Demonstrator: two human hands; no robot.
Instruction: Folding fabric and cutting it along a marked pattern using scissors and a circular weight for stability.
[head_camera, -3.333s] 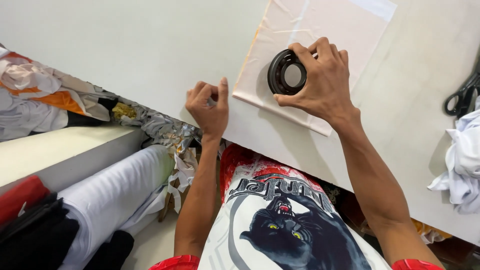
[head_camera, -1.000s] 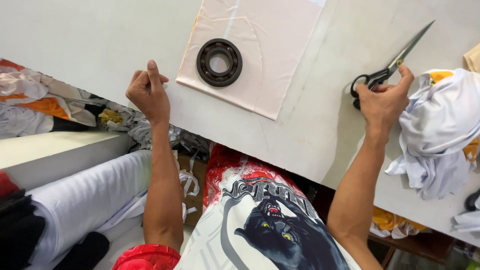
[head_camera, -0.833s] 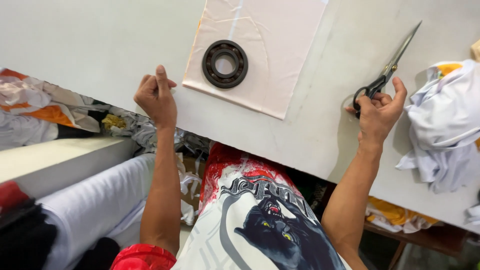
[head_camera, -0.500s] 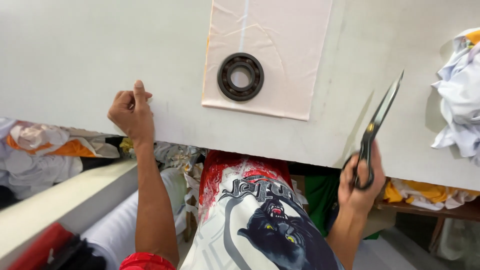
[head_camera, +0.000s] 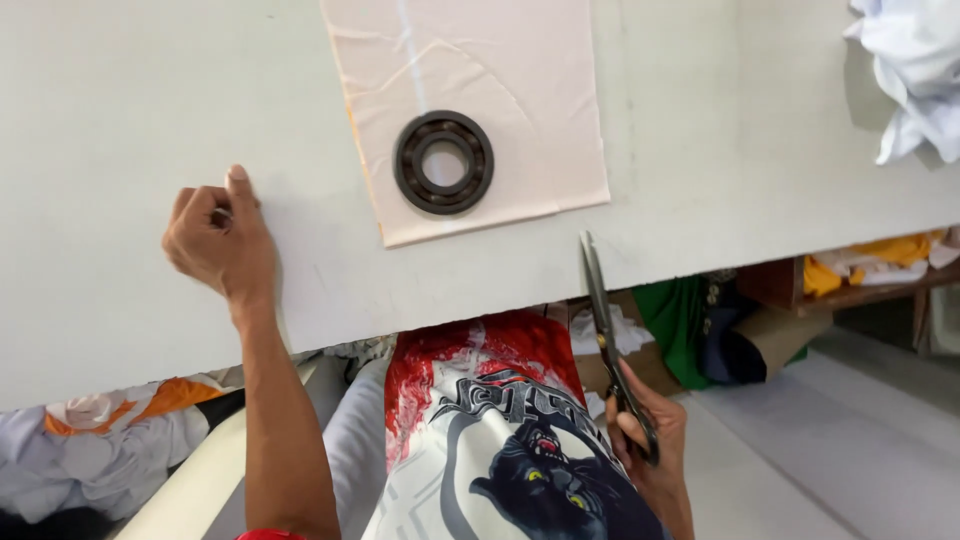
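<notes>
A dark metal ring, like a bearing (head_camera: 443, 162), lies on a pale pink sheet of fabric (head_camera: 470, 70) spread on the white table (head_camera: 130, 110). My left hand (head_camera: 218, 235) rests on the table left of the fabric, fingers curled shut with the thumb up and nothing in it. My right hand (head_camera: 648, 440) is below the table edge, near my body, gripping the handles of a pair of long scissors (head_camera: 603, 325). The blades point up and reach the table edge just below the fabric's right corner.
A heap of white cloth (head_camera: 915, 75) lies at the table's top right. Under the table are green and yellow fabrics (head_camera: 690, 320) and a cardboard roll (head_camera: 775, 335). A white fabric roll and printed cloths (head_camera: 110, 440) sit at lower left.
My right hand left the ring, reached right, picked up the scissors and brought them down toward my body. My left hand stayed on the table. The view shifted.
</notes>
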